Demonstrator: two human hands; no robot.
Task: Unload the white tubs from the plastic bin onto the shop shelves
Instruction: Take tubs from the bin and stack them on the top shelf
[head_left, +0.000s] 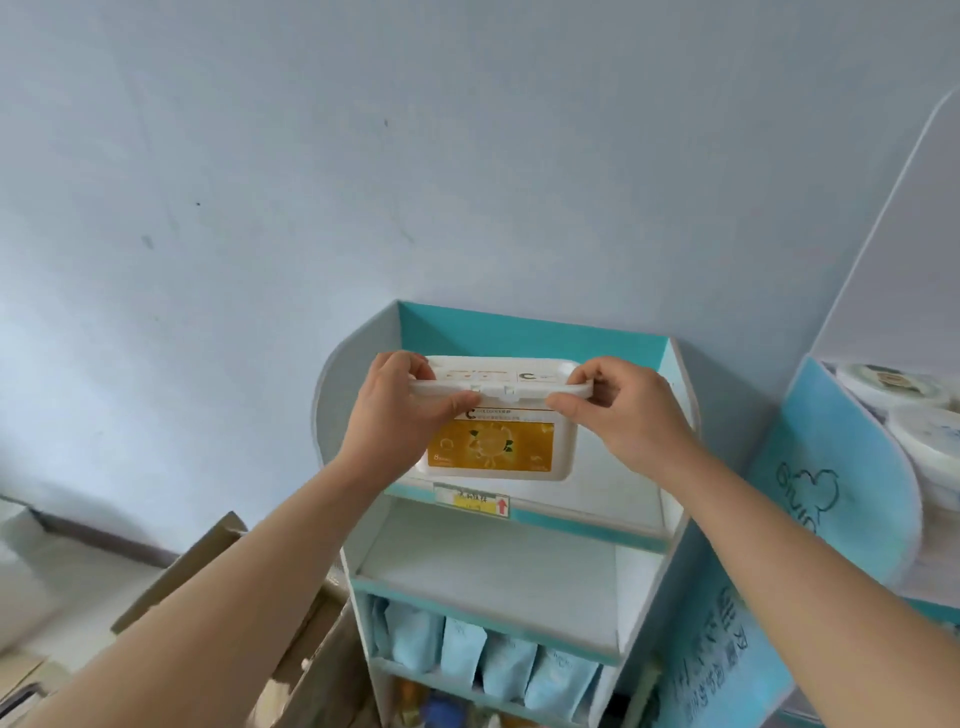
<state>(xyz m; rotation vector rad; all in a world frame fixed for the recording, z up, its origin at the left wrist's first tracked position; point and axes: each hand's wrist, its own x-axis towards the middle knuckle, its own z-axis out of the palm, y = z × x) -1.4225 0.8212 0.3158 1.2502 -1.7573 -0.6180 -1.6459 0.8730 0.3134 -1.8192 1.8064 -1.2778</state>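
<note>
A white tub (493, 447) with a yellow label on its front is held between both hands over the top shelf (613, 499) of a white and teal shelf unit. My left hand (400, 410) grips the lid rim at the tub's left end. My right hand (618, 410) pinches the rim at the right end. The tub's bottom edge sits at or just above the shelf's front left part; I cannot tell whether it touches. The plastic bin is out of view.
The second shelf (488, 566) below holds nothing visible. Lower down stand several pale blue pouches (498, 660). At the right another shelf unit (831, 483) carries round white tubs (919, 415). Cardboard boxes (208, 566) lie at lower left. A pale blue wall is behind.
</note>
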